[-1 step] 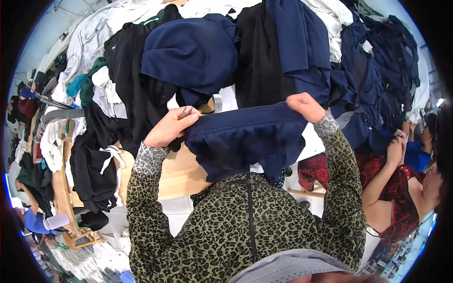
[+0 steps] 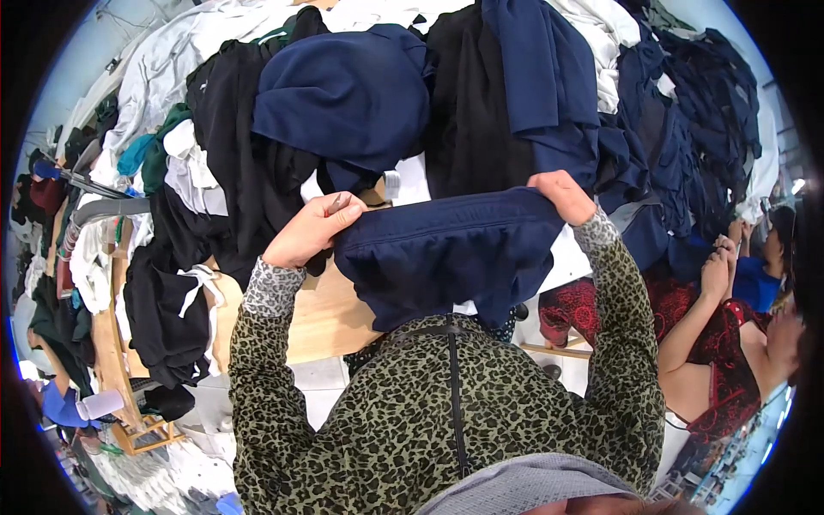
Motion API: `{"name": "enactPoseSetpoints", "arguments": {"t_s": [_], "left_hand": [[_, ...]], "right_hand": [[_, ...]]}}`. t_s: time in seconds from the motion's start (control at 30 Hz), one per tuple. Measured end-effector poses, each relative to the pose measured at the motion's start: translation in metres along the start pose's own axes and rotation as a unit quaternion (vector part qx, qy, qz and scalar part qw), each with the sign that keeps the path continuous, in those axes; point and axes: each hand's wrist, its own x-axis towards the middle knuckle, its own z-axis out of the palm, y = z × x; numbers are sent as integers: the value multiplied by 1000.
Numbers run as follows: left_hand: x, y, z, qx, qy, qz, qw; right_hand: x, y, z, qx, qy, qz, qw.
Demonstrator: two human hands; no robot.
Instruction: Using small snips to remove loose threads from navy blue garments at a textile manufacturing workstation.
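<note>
A navy garment is stretched between my two hands in front of my body, its stitched waistband-like edge pulled nearly straight across the top. My left hand pinches one end of that edge between thumb and fingers. A small dark, pointed thing shows at the left fingers; its kind is too small to tell. At the other end, my right hand is closed on the edge, with some fingertips hidden behind the cloth. The garment's lower part hangs in loose folds near my waist.
A wooden table stands before me, heaped with clothes. A navy piece, black cloth and white cloth lie there. Black garments hang at left beside a grey curved bar. A co-worker in red patterned clothes sits at right.
Both hands keep their hold on the navy garment. My right hand has shifted very slightly, and the view has moved a little.
</note>
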Motion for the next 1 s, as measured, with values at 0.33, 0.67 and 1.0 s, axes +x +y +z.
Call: {"name": "enactPoseSetpoints", "arguments": {"t_s": [0.33,0.67,1.0], "left_hand": [[27,-44,3,-2,34,118,992],[16,-58,3,15,62,150,987],[11,-66,7,6,71,136,988]], "right_hand": [[-61,34,-25,-83,136,44,986],[-68,37,-21,-62,121,37,990],[-72,49,-20,-49,113,30,992]]}}
